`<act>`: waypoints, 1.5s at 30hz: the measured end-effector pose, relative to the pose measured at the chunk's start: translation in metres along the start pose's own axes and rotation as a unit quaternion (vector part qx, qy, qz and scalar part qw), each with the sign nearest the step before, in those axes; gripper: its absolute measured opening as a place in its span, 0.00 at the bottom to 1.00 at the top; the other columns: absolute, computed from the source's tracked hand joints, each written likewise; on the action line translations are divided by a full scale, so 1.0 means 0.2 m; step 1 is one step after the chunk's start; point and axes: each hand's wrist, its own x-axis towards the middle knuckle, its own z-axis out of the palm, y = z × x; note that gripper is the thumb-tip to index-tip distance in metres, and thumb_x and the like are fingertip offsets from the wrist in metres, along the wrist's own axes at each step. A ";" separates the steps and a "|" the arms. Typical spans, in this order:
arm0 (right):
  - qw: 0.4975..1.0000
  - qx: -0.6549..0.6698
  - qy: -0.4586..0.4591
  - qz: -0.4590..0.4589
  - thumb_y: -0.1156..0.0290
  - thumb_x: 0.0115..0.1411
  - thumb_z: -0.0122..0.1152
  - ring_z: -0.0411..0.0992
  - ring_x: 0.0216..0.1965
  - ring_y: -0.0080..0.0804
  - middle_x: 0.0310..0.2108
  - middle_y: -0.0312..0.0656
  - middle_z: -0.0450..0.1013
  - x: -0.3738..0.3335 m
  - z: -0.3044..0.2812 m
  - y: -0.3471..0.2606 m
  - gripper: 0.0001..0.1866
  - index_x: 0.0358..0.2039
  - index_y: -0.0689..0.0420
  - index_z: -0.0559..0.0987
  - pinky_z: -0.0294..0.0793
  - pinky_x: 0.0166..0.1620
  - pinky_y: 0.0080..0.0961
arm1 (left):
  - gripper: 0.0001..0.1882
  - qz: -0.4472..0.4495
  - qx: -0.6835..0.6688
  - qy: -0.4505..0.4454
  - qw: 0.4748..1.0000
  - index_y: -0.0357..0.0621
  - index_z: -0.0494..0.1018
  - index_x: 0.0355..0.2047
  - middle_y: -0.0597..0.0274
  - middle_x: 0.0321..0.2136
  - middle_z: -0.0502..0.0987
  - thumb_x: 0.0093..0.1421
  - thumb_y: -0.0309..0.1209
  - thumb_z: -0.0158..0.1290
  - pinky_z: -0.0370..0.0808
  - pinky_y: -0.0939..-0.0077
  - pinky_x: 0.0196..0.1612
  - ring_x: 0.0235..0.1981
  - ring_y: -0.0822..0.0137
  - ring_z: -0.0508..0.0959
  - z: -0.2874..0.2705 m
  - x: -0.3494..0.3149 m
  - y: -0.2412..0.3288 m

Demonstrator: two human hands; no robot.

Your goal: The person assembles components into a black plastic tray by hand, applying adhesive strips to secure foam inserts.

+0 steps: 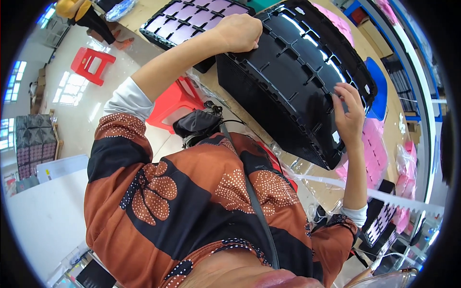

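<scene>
A tall stack of black plastic trays (293, 79) with cross-shaped slots lies on the table in front of me. My left hand (240, 32) is closed in a fist at the stack's far left corner; whatever its fingers hold is hidden. Over the right part of the top tray is my right hand (349, 108), fingers bent and thumb close to the index finger. Anything in that pinch is too small to make out. Small white stickers sit on the tray, one (336, 137) below my right hand and another (368, 89) near the right edge.
Behind my left forearm stands a black tray with pink-lilac panels (192, 21). Pink sheets (374, 149) lie right of the stack, beside a blue plastic piece (377, 89). A red stool (175, 103) stands by the table's left edge. Far left is another person (81, 14).
</scene>
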 end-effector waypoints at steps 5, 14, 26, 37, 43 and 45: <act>1.000 0.009 0.015 0.010 0.79 0.52 0.55 0.70 0.39 0.37 0.39 0.43 0.70 -0.07 -0.03 0.03 0.07 0.33 0.62 0.74 0.70 0.42 0.25 | 0.07 0.026 0.049 0.040 0.998 0.40 0.75 0.21 0.51 0.20 0.75 0.47 0.31 0.53 0.73 0.65 0.34 0.26 0.54 0.76 0.03 -0.01 -0.01; 0.999 0.037 0.027 0.030 0.80 0.52 0.56 0.71 0.39 0.34 0.38 0.42 0.70 -0.12 -0.01 0.07 0.06 0.33 0.63 0.75 0.70 0.41 0.23 | 0.07 -0.003 0.082 0.036 0.996 0.39 0.74 0.19 0.50 0.20 0.75 0.45 0.30 0.51 0.73 0.65 0.33 0.26 0.53 0.76 0.03 -0.01 -0.01; 0.997 0.063 0.031 0.043 0.79 0.52 0.56 0.71 0.38 0.32 0.38 0.42 0.71 -0.14 0.01 0.11 0.06 0.33 0.63 0.75 0.70 0.41 0.21 | 0.08 -0.036 -0.031 0.022 0.999 0.37 0.73 0.17 0.52 0.13 0.72 0.44 0.30 0.51 0.72 0.71 0.26 0.17 0.58 0.74 0.01 -0.01 -0.07; 0.997 0.049 0.027 0.047 0.79 0.52 0.56 0.71 0.39 0.33 0.38 0.42 0.71 -0.13 0.02 0.09 0.06 0.33 0.63 0.75 0.70 0.42 0.22 | 0.07 -0.066 0.026 0.036 0.997 0.41 0.75 0.17 0.53 0.15 0.73 0.41 0.31 0.51 0.72 0.69 0.27 0.19 0.57 0.75 0.01 -0.01 -0.11; 0.997 0.047 0.023 0.049 0.78 0.52 0.56 0.71 0.39 0.33 0.39 0.42 0.71 -0.13 0.02 0.09 0.07 0.33 0.63 0.75 0.70 0.43 0.23 | 0.07 -0.046 -0.001 0.035 0.998 0.40 0.74 0.16 0.53 0.14 0.73 0.41 0.31 0.51 0.72 0.69 0.27 0.20 0.57 0.75 0.00 -0.03 -0.04; 0.997 0.047 0.026 0.051 0.78 0.52 0.56 0.71 0.39 0.33 0.39 0.42 0.71 -0.13 0.02 0.09 0.07 0.33 0.63 0.75 0.70 0.43 0.23 | 0.07 -0.052 -0.007 0.016 0.998 0.40 0.73 0.16 0.53 0.14 0.73 0.41 0.31 0.51 0.72 0.69 0.27 0.20 0.57 0.75 0.00 -0.02 -0.06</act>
